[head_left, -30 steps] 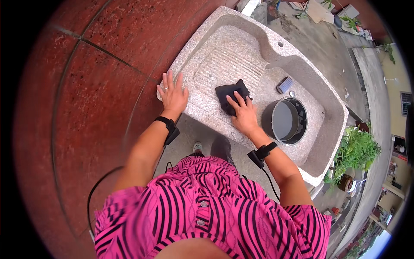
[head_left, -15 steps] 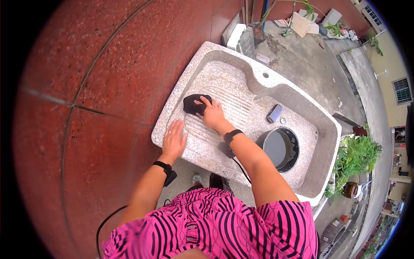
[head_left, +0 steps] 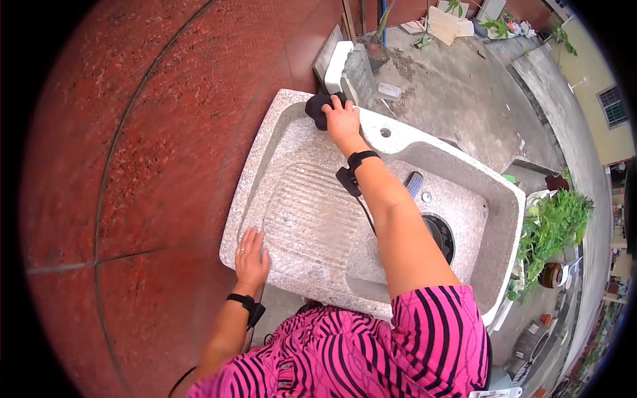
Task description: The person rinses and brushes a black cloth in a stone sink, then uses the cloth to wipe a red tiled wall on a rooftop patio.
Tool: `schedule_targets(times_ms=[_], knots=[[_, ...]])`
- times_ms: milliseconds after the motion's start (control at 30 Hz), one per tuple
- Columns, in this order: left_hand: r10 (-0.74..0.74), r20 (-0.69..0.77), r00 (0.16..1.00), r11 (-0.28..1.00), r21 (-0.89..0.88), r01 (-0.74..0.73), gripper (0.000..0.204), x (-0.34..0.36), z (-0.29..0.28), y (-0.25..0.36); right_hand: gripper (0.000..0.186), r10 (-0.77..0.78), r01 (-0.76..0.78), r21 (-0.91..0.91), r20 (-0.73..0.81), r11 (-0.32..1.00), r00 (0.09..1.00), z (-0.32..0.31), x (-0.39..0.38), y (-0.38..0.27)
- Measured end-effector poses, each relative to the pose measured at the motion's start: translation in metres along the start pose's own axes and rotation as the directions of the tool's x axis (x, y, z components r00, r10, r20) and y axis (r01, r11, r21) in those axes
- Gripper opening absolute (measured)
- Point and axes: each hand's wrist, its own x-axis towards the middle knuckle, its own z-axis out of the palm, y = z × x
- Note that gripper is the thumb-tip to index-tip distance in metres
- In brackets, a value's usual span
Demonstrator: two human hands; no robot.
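Cloth (head_left: pixel 317 110) (bunched, long axis unclear) lies under right hand (head_left: pixel 344 122), fingers parted, grip indiscernible.

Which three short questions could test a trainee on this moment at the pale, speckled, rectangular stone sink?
1. Multiple choice: what does the right-hand grip touch at the far rim of the stone sink?
a) a round white plate
b) a crumpled black fabric cloth
c) a long yellow hose
2. True or false: the left-hand grip hovers clear of the sink.
3. Which arm partly hides the round black bucket?

Key: 1. b; 2. false, it rests on the near-left corner; 3. the right arm.
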Motion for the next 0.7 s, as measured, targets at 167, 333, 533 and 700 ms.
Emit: schedule_targets(times_ms=[167,333,533,700], knots=[[-0.006,0.003,1.000,1.000,0.017,0.006,0.046,-0.005,-0.006,-0.004,0.039,-0.092,0.094,0.186,-0.019,0.978,0.996,-0.020,-0.055,0.060],[-0.003,0.013,1.000,1.000,0.011,0.003,0.047,-0.004,-0.003,-0.003,0.039,0.099,-0.099,0.196,0.009,0.976,0.995,-0.031,-0.097,0.117],[-0.022,0.041,0.999,1.000,-0.004,0.022,0.050,-0.005,-0.001,-0.004,0.038,0.492,-0.492,0.011,0.001,0.871,0.871,-0.036,-0.113,0.201],[-0.014,0.038,0.999,1.000,0.022,0.013,0.050,-0.003,-0.003,-0.003,0.052,0.387,-0.375,0.146,-0.065,0.915,0.920,-0.007,-0.091,0.147]])
